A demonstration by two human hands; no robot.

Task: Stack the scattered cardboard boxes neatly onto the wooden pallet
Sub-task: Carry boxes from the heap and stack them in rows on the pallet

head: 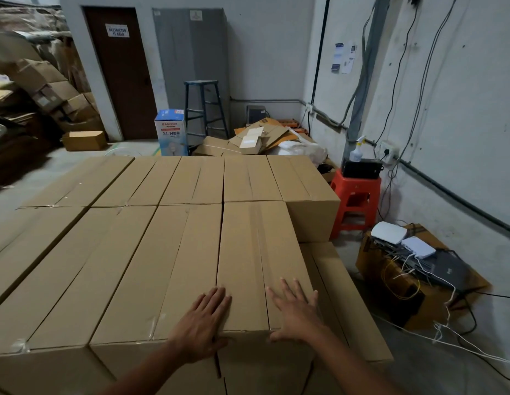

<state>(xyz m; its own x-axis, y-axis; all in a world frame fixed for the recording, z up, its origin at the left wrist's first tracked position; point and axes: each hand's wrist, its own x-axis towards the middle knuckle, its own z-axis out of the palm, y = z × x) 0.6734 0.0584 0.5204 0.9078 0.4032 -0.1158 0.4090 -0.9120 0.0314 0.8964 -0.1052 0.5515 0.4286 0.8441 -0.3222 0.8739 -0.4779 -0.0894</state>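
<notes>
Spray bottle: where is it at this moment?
Head view, right of the stacked boxes: the spray bottle stands on a black case atop the red stool, by the wall socket.

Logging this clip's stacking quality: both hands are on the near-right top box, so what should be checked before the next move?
1. Hands placed: ok, left hand and right hand lie flat on the near-right box.
2. Side seam with neighbour box: ok, touching.
3. Far end against back-row box: ok, no gap shows.
4. Pallet underneath: cannot tell, hidden.
5. Trip hazards: not ok, loose cables trail on the floor at right.
</notes>
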